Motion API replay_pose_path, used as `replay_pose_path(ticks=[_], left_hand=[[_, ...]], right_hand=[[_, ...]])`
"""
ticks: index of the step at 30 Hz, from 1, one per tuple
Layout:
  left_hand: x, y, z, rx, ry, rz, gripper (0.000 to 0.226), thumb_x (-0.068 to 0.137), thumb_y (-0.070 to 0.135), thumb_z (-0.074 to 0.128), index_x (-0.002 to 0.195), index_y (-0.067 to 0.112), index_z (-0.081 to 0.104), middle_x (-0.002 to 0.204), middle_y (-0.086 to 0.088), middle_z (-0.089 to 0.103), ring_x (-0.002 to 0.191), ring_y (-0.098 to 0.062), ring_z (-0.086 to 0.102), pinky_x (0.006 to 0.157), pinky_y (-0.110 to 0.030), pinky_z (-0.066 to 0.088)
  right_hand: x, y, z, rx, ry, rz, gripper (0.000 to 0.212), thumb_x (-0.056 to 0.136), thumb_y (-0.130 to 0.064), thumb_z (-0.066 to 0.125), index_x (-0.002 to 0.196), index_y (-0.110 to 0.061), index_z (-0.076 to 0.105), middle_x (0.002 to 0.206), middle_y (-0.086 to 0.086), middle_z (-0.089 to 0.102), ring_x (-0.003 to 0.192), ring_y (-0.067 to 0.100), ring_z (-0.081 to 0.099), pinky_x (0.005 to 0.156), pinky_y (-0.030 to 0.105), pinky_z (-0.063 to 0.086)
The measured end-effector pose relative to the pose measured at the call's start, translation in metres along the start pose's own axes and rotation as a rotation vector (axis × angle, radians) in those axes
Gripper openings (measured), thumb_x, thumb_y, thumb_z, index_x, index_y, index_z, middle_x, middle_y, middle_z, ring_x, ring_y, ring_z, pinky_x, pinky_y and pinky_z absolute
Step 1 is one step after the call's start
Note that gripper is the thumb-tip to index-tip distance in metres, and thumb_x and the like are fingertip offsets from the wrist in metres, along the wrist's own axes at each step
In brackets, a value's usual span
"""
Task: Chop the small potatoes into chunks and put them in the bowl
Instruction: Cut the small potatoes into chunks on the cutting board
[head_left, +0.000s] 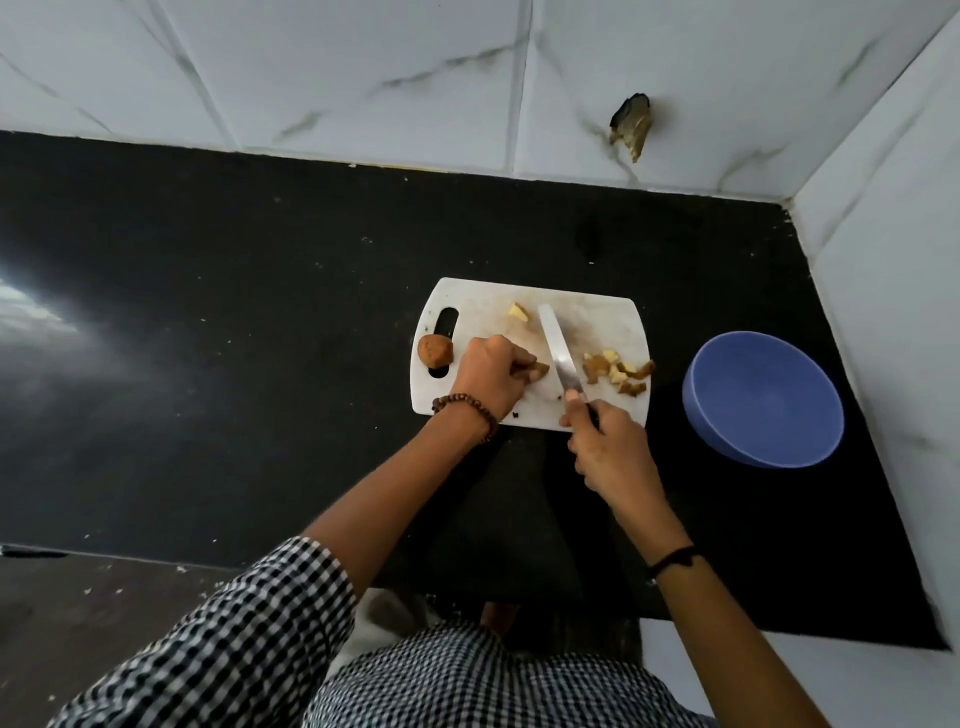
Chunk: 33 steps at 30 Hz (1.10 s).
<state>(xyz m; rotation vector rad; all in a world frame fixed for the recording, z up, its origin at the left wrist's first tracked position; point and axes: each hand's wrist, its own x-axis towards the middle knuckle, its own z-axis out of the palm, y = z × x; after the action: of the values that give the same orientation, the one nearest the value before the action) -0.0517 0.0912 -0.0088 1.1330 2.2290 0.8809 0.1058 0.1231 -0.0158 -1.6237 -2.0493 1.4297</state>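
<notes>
A white cutting board (597, 322) lies on the black counter. My left hand (491, 371) pinches a piece of potato (537, 370) against the board. My right hand (608, 441) grips the handle of a knife (558, 348), whose blade lies just right of that piece. A pile of cut chunks (618, 371) sits at the board's right side, and one loose chunk (518, 312) lies near its far edge. A whole small potato (435, 353) rests on the board's handle slot at the left. The blue bowl (763, 400) stands to the right of the board, with nothing in it.
The black counter (234, 338) runs wide to the left. White tiled walls close the back and the right side, close behind the bowl. A broken hole (631, 124) shows in the back wall tile.
</notes>
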Motion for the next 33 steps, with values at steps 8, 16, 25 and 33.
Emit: replay_pose_path(ticks=[8, 16, 25, 33], left_hand=[[0.004, 0.007, 0.0, 0.07, -0.009, -0.002, 0.014, 0.083, 0.011, 0.072, 0.096, 0.01, 0.076, 0.093, -0.002, 0.074, 0.092, -0.011, 0.066, 0.087, -0.02, 0.051], [0.005, 0.012, -0.001, 0.126, -0.026, 0.003, 0.013, 0.083, 0.004, 0.069, 0.094, 0.007, 0.076, 0.09, -0.005, 0.074, 0.09, -0.015, 0.066, 0.086, -0.024, 0.053], [0.01, 0.011, 0.001, 0.141, -0.015, -0.008, 0.013, 0.082, 0.005, 0.07, 0.094, 0.005, 0.076, 0.091, -0.006, 0.074, 0.091, -0.016, 0.065, 0.085, -0.025, 0.053], [0.009, 0.008, 0.006, 0.171, 0.013, 0.001, 0.015, 0.083, 0.009, 0.07, 0.097, 0.006, 0.075, 0.093, -0.005, 0.073, 0.093, -0.017, 0.064, 0.082, -0.023, 0.052]], right_hand=[[-0.02, -0.006, -0.002, -0.149, 0.007, -0.07, 0.045, 0.106, -0.049, 0.036, 0.101, -0.014, 0.064, 0.089, 0.002, 0.065, 0.071, 0.007, 0.057, 0.057, 0.024, 0.04], [-0.018, -0.009, 0.006, -0.274, -0.072, -0.043, 0.051, 0.107, -0.049, 0.027, 0.101, -0.009, 0.058, 0.097, 0.009, 0.063, 0.092, 0.025, 0.062, 0.082, 0.043, 0.052], [-0.011, -0.016, 0.003, -0.394, -0.141, -0.039, 0.042, 0.108, -0.047, 0.025, 0.104, -0.014, 0.049, 0.094, 0.007, 0.059, 0.089, 0.025, 0.061, 0.074, 0.039, 0.048], [-0.007, -0.021, 0.001, -0.443, -0.156, -0.079, 0.037, 0.108, -0.046, 0.026, 0.106, -0.015, 0.047, 0.098, 0.007, 0.058, 0.09, 0.026, 0.061, 0.076, 0.043, 0.052]])
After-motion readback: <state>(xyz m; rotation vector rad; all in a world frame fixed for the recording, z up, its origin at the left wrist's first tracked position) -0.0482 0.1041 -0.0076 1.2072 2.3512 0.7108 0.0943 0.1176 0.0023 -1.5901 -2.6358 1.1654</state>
